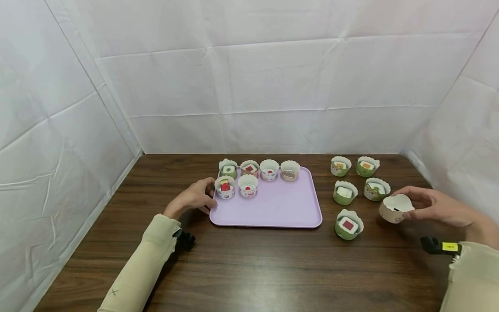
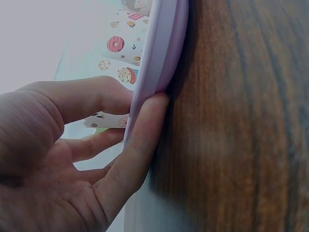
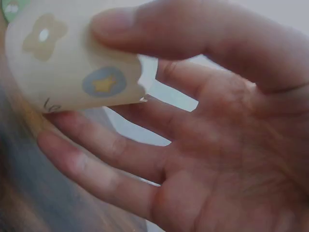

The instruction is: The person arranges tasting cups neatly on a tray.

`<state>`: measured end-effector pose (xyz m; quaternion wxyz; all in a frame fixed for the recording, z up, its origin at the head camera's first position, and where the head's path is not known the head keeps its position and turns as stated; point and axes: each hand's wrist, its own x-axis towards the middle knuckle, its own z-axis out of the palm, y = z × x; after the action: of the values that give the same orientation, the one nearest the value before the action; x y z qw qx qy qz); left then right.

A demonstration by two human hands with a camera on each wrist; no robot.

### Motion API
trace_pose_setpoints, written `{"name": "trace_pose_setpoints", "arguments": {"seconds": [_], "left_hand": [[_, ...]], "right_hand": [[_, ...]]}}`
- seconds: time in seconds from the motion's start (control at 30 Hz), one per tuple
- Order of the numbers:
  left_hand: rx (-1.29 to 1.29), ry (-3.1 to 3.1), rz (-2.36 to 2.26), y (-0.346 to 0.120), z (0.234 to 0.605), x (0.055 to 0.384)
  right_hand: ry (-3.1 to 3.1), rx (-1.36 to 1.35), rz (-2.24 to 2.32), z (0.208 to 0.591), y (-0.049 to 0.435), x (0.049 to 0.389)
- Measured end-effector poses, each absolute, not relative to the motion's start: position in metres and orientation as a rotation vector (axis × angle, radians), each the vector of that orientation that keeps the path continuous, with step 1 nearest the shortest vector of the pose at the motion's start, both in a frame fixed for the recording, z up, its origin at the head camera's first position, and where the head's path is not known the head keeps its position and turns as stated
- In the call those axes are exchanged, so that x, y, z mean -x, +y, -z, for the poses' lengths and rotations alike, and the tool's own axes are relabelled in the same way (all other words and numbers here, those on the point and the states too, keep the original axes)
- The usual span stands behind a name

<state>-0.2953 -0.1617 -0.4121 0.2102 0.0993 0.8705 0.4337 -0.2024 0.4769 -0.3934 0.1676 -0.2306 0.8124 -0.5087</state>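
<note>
My left hand (image 1: 192, 197) grips the left rim of a lilac tray (image 1: 273, 212); in the left wrist view a fingertip presses the rim's outer side and the thumb lies along the inner side. Several paper baking cups stand in the tray's back and left part, among them a cup with a red piece (image 1: 225, 187) and a beige-patterned cup (image 1: 290, 170). At the right, my right hand (image 1: 442, 207) holds a cream paper baking cup (image 1: 394, 209) between thumb and fingers. That cup carries a flower and a star print (image 3: 104, 83) in the right wrist view; something small and dark shows inside.
Between tray and right hand, several green-patterned cups stand on the wooden table (image 1: 253, 268), such as a front cup with a white and dark red block (image 1: 348, 224) and a back cup with an orange-marked block (image 1: 367, 166). White cloth walls (image 1: 273, 78) enclose the table.
</note>
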Motion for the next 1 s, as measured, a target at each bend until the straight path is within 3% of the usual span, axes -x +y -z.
{"name": "trace_pose_setpoints", "arguments": {"seconds": [0.47, 1.0], "left_hand": [[-0.279, 2.417, -1.213, -0.161, 0.413, 0.296], [-0.268, 2.418, -1.209, -0.162, 0.413, 0.296]], "right_hand": [[2.725, 0.739, 1.204, 0.365, 0.441, 0.208], [2.701, 0.845, 1.251, 0.345, 0.384, 0.214]]}}
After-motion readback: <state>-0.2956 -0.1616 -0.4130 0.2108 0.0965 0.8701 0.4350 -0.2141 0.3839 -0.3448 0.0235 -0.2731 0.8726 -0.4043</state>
